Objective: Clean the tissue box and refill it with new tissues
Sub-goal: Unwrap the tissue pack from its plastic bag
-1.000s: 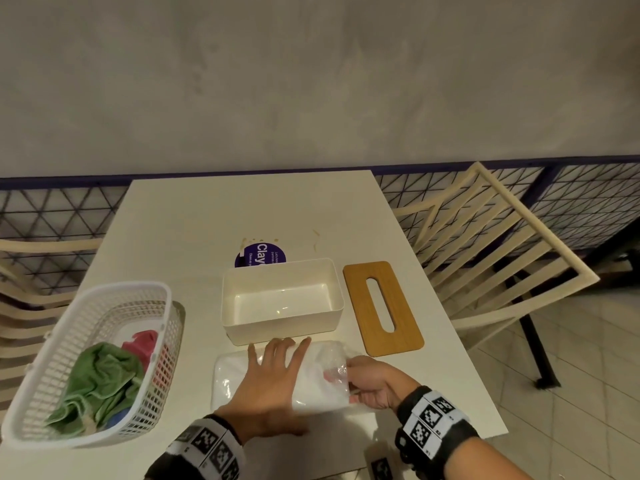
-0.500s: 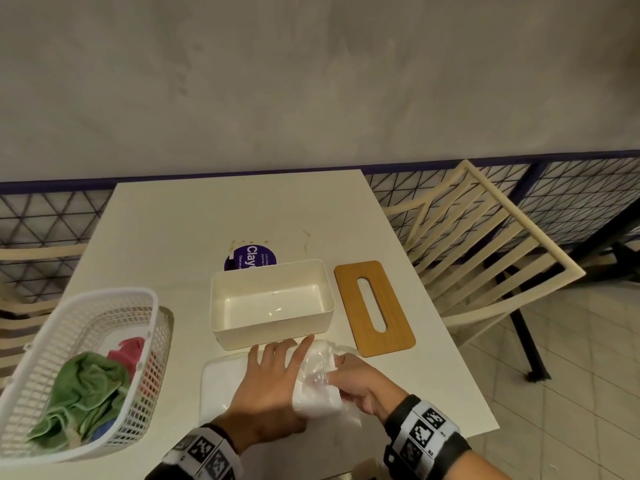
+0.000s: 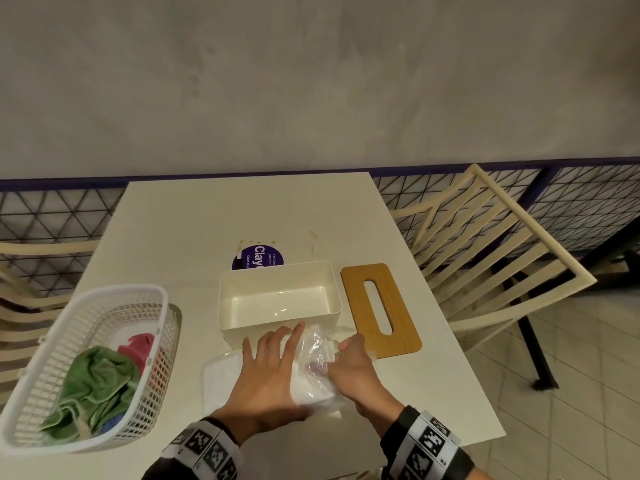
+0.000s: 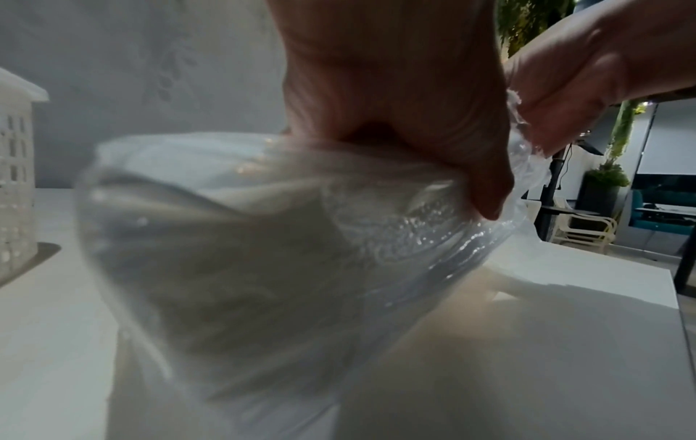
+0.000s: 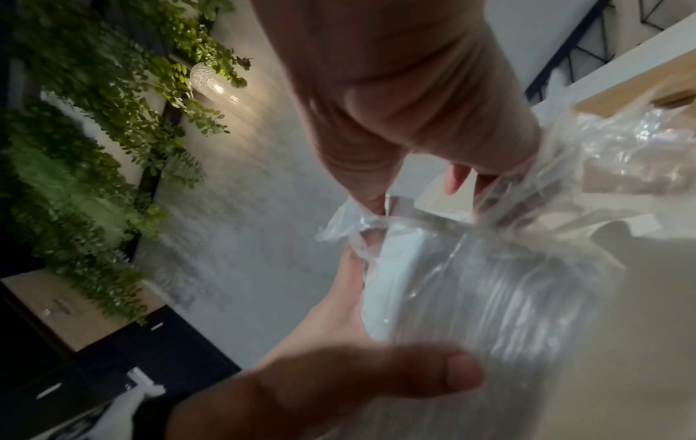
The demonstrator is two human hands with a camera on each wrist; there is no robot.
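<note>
The cream tissue box (image 3: 277,297) stands open and empty mid-table, with its wooden slotted lid (image 3: 381,310) flat to its right. In front of the box lies a tissue pack (image 3: 221,375) in clear plastic wrap. My left hand (image 3: 270,368) lies on top of it with fingers spread; in the right wrist view its thumb (image 5: 452,376) presses the near side, so it holds the pack. My right hand (image 3: 349,358) pinches the bunched wrapper (image 5: 489,238) at the pack's right end, which is raised off the table (image 4: 565,297).
A white basket (image 3: 104,296) with green and red cloths (image 3: 93,386) sits at the left. A purple round sticker (image 3: 258,259) shows behind the box. A cream slatted chair (image 3: 502,258) stands close to the table's right edge.
My right hand has moved left and toward the box, bunching the wrapper and lifting the pack's right end. My left hand has stayed on the pack.
</note>
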